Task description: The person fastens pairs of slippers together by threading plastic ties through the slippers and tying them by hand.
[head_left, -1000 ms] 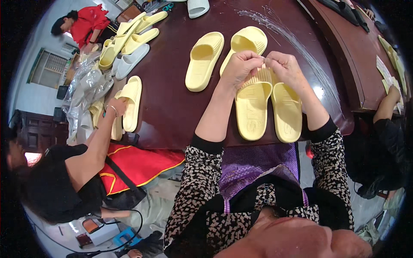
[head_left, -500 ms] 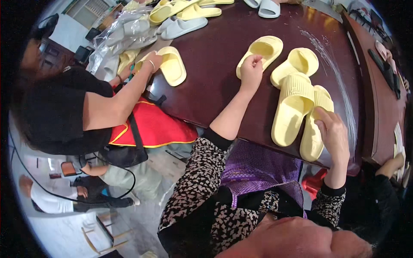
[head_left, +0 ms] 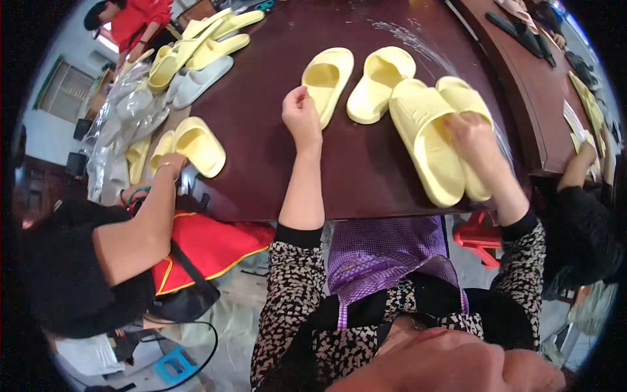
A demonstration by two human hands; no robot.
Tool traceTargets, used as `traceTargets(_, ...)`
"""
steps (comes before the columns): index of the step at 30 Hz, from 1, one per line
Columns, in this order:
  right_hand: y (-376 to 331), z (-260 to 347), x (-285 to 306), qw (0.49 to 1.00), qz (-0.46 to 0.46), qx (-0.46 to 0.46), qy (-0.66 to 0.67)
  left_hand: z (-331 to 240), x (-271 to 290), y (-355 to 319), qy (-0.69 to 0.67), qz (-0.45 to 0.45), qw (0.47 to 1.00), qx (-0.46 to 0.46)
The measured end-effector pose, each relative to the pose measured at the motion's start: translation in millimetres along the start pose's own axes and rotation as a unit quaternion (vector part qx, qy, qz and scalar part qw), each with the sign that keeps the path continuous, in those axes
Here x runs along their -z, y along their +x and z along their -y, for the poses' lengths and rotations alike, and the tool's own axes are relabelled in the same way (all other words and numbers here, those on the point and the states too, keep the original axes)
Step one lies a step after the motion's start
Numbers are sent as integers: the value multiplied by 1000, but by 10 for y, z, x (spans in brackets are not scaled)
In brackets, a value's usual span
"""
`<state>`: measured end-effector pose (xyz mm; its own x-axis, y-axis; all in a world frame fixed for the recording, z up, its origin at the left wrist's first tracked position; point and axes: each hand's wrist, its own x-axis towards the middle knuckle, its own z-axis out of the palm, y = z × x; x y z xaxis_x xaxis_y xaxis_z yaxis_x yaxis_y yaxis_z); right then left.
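Several pale yellow slide slippers lie before me on the dark red table. My left hand [head_left: 302,119] is closed in a pinch beside the left slipper [head_left: 328,83]. Anything small between its fingertips cannot be made out. A second slipper [head_left: 377,85] lies just right of that one. Closer to me, a large ridged-strap slipper [head_left: 432,147] overlaps the edge of the rightmost slipper [head_left: 462,97]. My right hand [head_left: 480,140] is closed over the rightmost slipper at its strap opening, hiding part of its footbed.
At my left, a co-worker's hand [head_left: 171,162] handles another yellow slipper [head_left: 201,147]. Beyond are heaped yellow slippers [head_left: 215,51], a grey slipper [head_left: 202,80] and clear plastic bags [head_left: 127,114]. A brown ledge [head_left: 506,72] runs along the right; a red stool [head_left: 480,238] stands below.
My view has turned, so the table and slippers appear shifted left. My right hand has moved a little farther in over the rightmost slipper's strap opening. My left hand stays pinched beside its slipper.
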<state>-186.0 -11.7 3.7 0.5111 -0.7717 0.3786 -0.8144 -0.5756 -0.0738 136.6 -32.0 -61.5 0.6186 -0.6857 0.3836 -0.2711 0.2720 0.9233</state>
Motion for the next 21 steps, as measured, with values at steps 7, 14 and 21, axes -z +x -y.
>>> traceTargets(7, 352, -1952, 1012, 970, -22, -103, -217, -129, -23, -21, -63, 15, 996, 59)
traceTargets(14, 481, -2490, 1116, 986, -97, -122, -52, -271, -62, -67, -54, 20, 996, 63)
traceTargets(21, 654, -1849, -93, 986, 107, -104, 80, -338, -150, -117, -43, 40, 998, 15)
